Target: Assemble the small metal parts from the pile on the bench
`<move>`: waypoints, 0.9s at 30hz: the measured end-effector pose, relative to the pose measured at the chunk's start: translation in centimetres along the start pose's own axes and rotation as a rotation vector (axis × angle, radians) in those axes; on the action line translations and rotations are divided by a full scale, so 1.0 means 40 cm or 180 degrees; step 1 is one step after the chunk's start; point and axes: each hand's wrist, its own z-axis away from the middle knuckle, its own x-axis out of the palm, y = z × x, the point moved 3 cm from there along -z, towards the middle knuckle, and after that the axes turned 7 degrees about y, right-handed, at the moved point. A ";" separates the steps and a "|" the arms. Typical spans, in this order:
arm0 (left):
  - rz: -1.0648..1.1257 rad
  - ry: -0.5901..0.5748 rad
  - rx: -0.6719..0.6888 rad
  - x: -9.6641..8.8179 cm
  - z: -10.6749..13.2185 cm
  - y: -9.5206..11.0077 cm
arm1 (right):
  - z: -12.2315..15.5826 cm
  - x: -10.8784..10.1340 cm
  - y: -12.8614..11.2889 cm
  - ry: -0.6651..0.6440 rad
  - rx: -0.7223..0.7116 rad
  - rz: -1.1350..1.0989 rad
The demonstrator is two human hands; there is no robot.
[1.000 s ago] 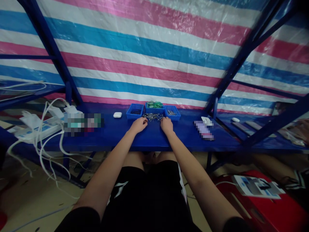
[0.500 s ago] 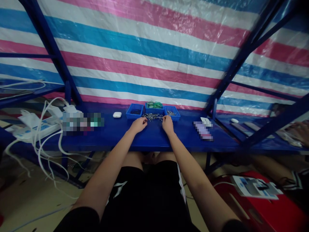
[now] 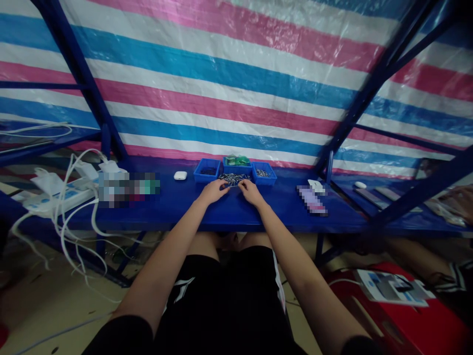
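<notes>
Metal pieces heaped, left fingers and right fingers at near edge

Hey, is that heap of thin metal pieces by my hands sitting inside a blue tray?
No, the heap of metal pieces lies on the blue table, in front of the middle tray.

A thin metal piece shows between the fingers of the left hand and right hand; their grip is unclear. Just beyond the fingers lie heaped metal pieces, then three blue trays. Well left of them, a white case rests on the counter.
</notes>
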 end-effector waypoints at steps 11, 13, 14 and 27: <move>0.0251 -0.0128 0.0268 0.001 0.000 0.010 | 0.003 0.010 -0.002 -0.0168 -0.0052 -0.0035; 0.0264 -0.0168 0.0257 0.002 0.001 0.011 | 0.004 0.011 -0.004 -0.0204 -0.0075 -0.0025; 0.0262 -0.0188 0.0266 0.002 0.001 0.012 | 0.004 0.011 -0.005 -0.0209 -0.0084 -0.0021; 0.0218 -0.0002 0.0152 0.000 -0.002 0.009 | 0.005 -0.006 0.016 0.0073 0.0362 0.1068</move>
